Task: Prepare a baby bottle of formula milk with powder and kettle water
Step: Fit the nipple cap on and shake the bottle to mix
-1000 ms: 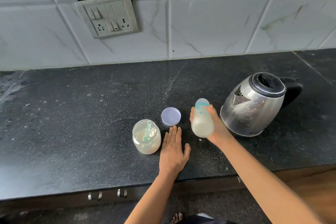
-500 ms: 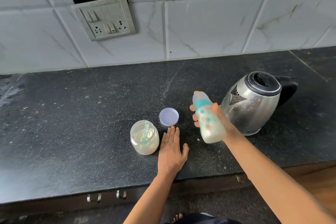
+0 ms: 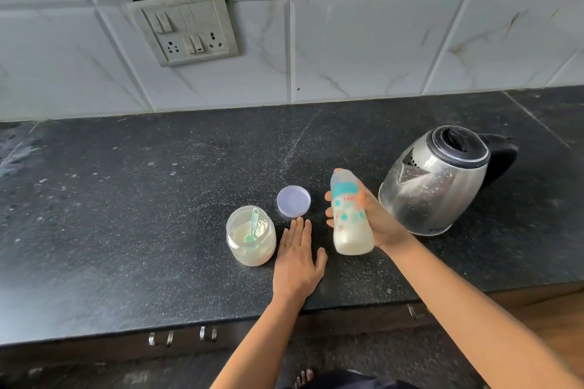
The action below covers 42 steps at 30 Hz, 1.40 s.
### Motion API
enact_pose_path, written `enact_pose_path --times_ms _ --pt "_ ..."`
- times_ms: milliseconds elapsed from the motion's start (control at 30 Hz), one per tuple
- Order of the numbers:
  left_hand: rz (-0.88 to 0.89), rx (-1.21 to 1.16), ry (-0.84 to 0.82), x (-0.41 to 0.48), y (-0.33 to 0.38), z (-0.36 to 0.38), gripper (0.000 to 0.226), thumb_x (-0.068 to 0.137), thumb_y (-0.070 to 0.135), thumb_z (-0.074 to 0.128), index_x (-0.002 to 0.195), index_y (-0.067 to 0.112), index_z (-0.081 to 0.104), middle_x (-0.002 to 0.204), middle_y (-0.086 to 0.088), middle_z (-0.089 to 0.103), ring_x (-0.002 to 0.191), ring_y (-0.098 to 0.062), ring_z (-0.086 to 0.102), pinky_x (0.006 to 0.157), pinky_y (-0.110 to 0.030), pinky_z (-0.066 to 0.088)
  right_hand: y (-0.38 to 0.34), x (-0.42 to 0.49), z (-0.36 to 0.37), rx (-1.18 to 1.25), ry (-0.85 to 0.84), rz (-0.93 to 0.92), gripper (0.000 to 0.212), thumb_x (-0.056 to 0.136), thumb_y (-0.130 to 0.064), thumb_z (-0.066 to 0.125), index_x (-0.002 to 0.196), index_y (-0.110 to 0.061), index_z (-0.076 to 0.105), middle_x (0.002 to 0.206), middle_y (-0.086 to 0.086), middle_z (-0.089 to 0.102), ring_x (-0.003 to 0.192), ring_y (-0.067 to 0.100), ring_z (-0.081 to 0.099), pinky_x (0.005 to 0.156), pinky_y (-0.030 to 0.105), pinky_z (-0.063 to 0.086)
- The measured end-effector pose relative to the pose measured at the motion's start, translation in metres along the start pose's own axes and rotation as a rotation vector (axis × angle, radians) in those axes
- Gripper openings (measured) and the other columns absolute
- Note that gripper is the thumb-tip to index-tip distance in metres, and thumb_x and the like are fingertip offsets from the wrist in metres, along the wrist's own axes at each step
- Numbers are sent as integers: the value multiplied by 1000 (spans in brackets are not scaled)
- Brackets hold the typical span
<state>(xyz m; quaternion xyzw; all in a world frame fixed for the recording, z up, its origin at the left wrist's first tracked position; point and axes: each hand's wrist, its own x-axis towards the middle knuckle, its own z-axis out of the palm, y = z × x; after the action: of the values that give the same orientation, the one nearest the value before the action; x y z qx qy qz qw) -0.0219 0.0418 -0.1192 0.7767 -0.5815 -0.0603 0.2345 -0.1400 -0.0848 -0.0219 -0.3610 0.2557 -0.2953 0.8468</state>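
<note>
- Over the middle of the dark desk (image 3: 126,199), the baby bottle (image 3: 350,218) is held in the right hand (image 3: 380,224), whose fingers and thumb are curled round its printed body.
- The bottle is tilted slightly, with the capped teat end pointing away from the person, and milky liquid is seen in its lower part.
- Whether the bottle's base touches the desk cannot be told.
- The left hand (image 3: 298,259) is laid flat on the desk with straight fingers and holds nothing. It lies just beside the bottle's base, and a narrow strip of desk is seen between them.
- An open jar of powder (image 3: 251,240) stands just to the left of the left hand, with a green scoop (image 3: 252,226) resting inside it.
- The jar's lilac lid (image 3: 293,201) lies flat just beyond the left fingertips, between jar and bottle.
- A steel kettle (image 3: 436,186) stands just to the right of the right hand, with its spout turned toward the bottle.
- The desk's front edge runs just below the left wrist, and the tiled wall with a switch panel (image 3: 183,27) closes the far side.
- Wide bare stretches of desk are found left of the jar and behind the lid.
</note>
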Motion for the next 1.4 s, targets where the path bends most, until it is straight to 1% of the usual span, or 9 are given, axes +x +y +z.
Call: enact_pose_path --times_ms 167,533,667,767,900,1067,1200,1333,1400 --pt "0 6 5 0 1 -1 67 92 44 31 147 6 34 153 -11 32 145 -19 20 118 -32 6 -2 -4 -2 64 -32 57 117 41 -45 95 137 -7 41 99 11 68 81 23 70 68 36 59" --pt "3 8 18 0 1 0 66 91 43 35 145 5 38 151 -11 36 144 -20 24 118 -35 11 -4 2 3 -28 -148 39 95 53 -41 91 132 -18 43 101 13 67 77 26 68 66 39 58" --pt "-1 9 23 0 0 1 66 91 43 35 145 6 37 152 -11 35 144 -20 24 118 -35 11 -7 10 1 72 -29 65 118 42 -42 95 141 -15 36 103 11 69 86 25 70 70 37 58" --pt "5 4 32 0 1 0 66 91 43 35 145 6 38 151 -11 37 143 -20 25 118 -35 11 -10 5 5 -65 -181 30 99 58 -42 88 138 -17 35 98 12 67 76 26 68 67 38 58" --pt "-1 18 37 0 1 1 65 91 43 36 144 5 40 150 -12 39 142 -20 27 118 -34 13 -9 17 4 50 41 -10 117 50 -38 94 144 -15 29 100 14 69 89 31 69 73 42 58" --pt "7 15 41 0 0 2 66 91 43 36 144 5 39 150 -12 38 143 -20 27 118 -35 14 -5 6 0 -9 -93 -32 95 64 -39 86 140 -21 33 105 14 64 83 28 68 72 41 57" --pt "4 12 35 0 0 2 66 92 44 35 145 5 37 152 -11 35 144 -19 24 119 -34 12 0 11 0 156 31 6 124 43 -38 96 146 -16 32 103 14 68 88 28 70 70 40 58" --pt "13 16 36 0 0 3 66 92 44 35 145 5 38 151 -11 37 143 -20 25 119 -35 13 -1 3 3 -5 -89 -33 99 61 -41 88 142 -20 34 106 17 62 82 30 67 72 42 56" --pt "9 26 32 0 1 2 66 91 44 34 145 5 38 151 -12 37 143 -20 25 119 -34 11 -2 6 7 78 -6 -21 105 49 -40 94 137 -20 40 109 17 63 89 30 68 74 43 57"
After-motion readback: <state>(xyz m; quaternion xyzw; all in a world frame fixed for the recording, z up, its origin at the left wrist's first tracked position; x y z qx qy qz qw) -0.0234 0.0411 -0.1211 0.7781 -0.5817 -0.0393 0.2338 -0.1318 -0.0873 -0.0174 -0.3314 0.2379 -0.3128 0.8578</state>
